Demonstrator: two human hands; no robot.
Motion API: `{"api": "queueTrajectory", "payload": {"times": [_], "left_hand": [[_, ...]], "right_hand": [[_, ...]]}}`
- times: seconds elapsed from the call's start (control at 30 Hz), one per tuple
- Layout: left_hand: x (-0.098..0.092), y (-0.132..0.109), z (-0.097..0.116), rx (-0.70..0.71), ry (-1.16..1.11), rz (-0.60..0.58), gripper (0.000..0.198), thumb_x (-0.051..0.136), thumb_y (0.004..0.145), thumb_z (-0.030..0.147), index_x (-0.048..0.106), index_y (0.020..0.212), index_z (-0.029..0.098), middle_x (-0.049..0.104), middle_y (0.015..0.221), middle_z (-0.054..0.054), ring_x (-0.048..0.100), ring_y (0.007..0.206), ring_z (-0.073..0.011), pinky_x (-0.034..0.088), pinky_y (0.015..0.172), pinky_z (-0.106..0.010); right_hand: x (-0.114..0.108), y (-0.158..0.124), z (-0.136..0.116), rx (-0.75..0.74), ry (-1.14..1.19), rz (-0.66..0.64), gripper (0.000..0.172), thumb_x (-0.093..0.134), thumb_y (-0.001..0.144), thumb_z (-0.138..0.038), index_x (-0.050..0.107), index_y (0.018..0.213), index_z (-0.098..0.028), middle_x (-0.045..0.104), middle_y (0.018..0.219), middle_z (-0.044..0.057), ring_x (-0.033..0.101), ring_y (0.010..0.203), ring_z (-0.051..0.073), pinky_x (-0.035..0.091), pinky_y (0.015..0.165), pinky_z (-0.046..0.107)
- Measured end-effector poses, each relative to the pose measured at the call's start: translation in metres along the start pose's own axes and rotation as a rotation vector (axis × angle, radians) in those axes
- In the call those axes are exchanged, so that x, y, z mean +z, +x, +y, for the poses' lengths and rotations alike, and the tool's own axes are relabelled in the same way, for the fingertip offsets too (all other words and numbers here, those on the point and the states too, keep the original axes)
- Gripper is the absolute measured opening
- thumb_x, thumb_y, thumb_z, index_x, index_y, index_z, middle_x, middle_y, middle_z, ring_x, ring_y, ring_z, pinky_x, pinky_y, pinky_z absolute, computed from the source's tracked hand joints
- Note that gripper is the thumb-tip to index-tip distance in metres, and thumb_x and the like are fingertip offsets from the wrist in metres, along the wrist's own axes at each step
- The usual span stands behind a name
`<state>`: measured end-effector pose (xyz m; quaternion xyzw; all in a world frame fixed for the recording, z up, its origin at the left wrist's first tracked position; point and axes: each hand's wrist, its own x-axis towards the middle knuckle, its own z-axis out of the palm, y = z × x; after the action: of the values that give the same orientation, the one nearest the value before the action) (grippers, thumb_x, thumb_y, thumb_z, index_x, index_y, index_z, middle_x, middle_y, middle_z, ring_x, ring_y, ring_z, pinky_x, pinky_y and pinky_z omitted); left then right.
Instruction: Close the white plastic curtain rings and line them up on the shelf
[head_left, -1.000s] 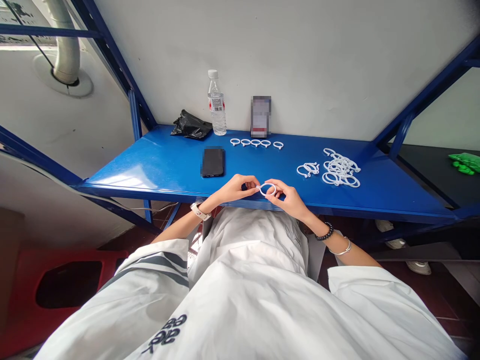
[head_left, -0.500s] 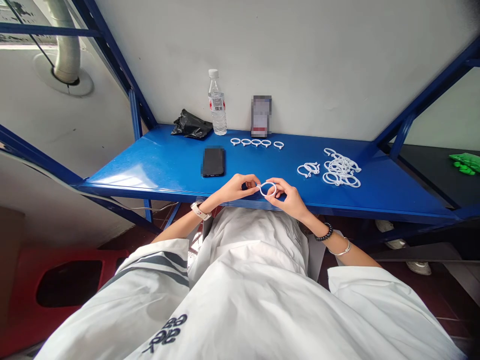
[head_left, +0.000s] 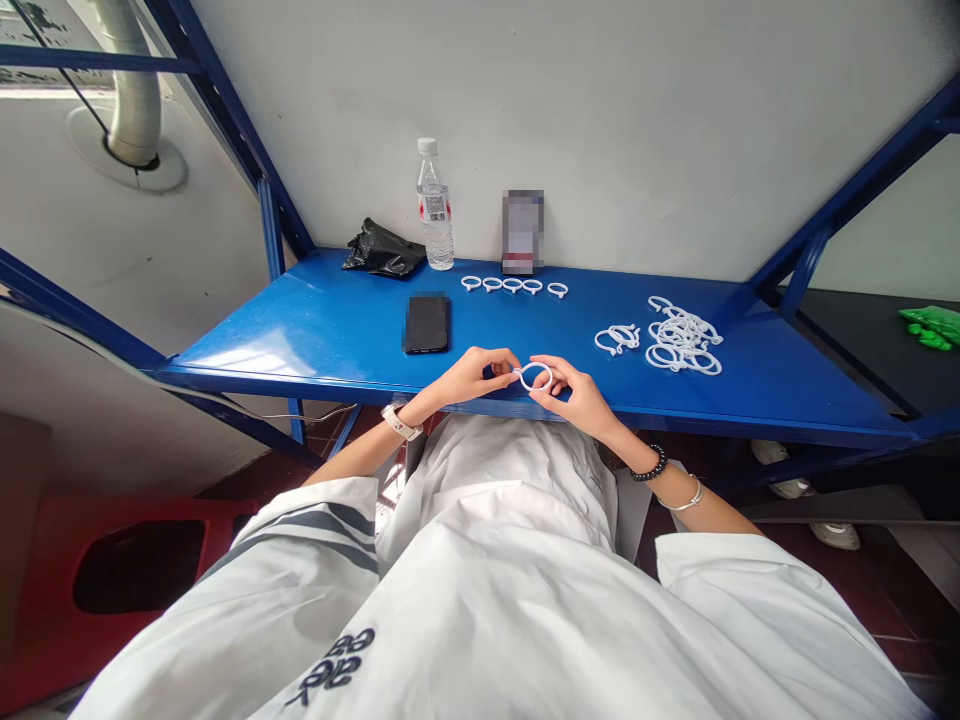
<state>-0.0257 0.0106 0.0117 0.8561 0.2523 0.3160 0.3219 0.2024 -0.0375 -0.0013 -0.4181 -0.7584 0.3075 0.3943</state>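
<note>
A white plastic ring (head_left: 534,376) is held between both my hands just above the front edge of the blue shelf (head_left: 315,330). My left hand (head_left: 472,376) pinches the ring's left end with thumb and fingertips. My right hand (head_left: 577,396) grips its right side, fingers curled. A row of several white rings (head_left: 513,286) lies farther back on the shelf. A loose pile of white rings (head_left: 682,340) sits to the right, with a small cluster (head_left: 616,338) beside it.
A black phone (head_left: 426,323) lies left of my hands. At the back by the wall stand a water bottle (head_left: 434,210), a crumpled black bag (head_left: 382,252) and a small card (head_left: 522,233). Blue frame posts flank the shelf. Green parts (head_left: 931,326) lie far right.
</note>
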Motion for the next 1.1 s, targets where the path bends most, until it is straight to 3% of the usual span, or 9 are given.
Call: {"api": "queueTrajectory", "payload": {"times": [0.57,1.1], "left_hand": [[-0.0001,-0.0004,-0.0015,0.001,-0.007,0.001,0.032,0.058,0.096,0.045,0.067,0.104,0.015,0.070,0.073,-0.003,0.063,0.066,-0.0136,0.045,0.062,-0.022],[0.0007,-0.0002,-0.0023,0.017,-0.019,0.007,0.036,0.058,0.095,0.049,0.069,0.098,0.015,0.070,0.074,-0.003,0.064,0.066,-0.0136,0.048,0.064,-0.023]], "right_hand": [[0.0001,-0.0007,-0.0009,-0.013,0.005,0.025,0.045,0.078,0.077,-0.049,0.054,0.105,-0.024,0.073,0.082,0.001,0.067,0.071,0.018,0.052,0.067,0.032],[-0.0010,-0.0013,-0.0002,-0.006,0.070,0.002,0.044,0.076,0.080,-0.043,0.060,0.114,-0.021,0.073,0.082,0.001,0.065,0.069,0.017,0.052,0.068,0.031]]}}
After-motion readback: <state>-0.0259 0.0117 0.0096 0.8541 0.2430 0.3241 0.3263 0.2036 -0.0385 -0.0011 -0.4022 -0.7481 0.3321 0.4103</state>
